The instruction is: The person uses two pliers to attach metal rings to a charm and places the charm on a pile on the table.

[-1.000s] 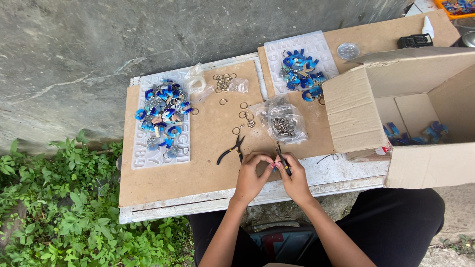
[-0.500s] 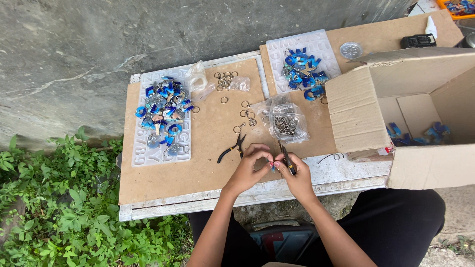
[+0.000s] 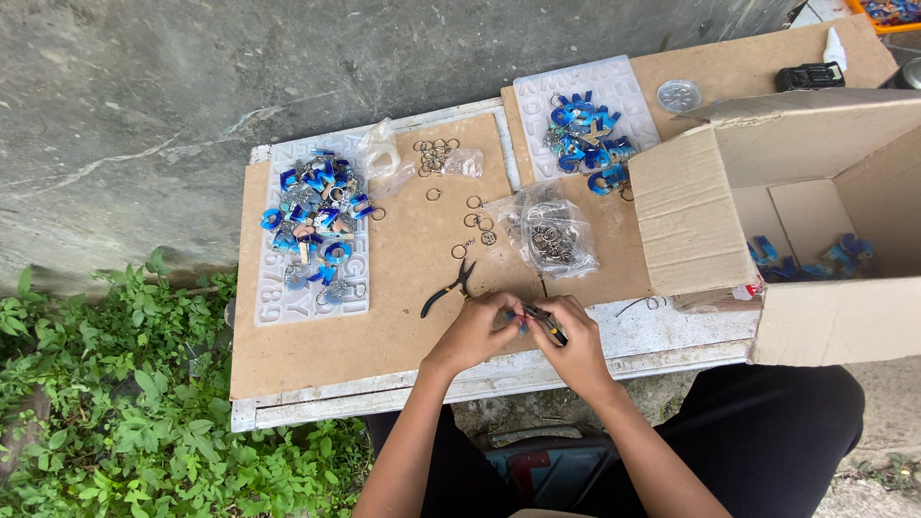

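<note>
- A small blue resin keychain piece [image 3: 519, 319], mostly hidden, is pinched between both hands at the near edge of the brown cardboard sheet [image 3: 317, 350].
- It is steadied by the left hand [image 3: 477, 331], clenched around it.
- Dark-handled pliers [image 3: 544, 322] are grasped by the right hand [image 3: 574, 343], long axis pointing toward ten o'clock, at the piece.
- Spare black pliers [image 3: 448, 289] lie at eleven o'clock, within reach.

The black-handled pliers [image 3: 447, 291] lie on the brown fibreboard sheet [image 3: 317, 350]. Left of the pliers sits a translucent letter mould [image 3: 271, 305]; right of them, a clear bag of metal rings [image 3: 556, 235] and, farther right, an open cardboard box [image 3: 844, 321].
</note>
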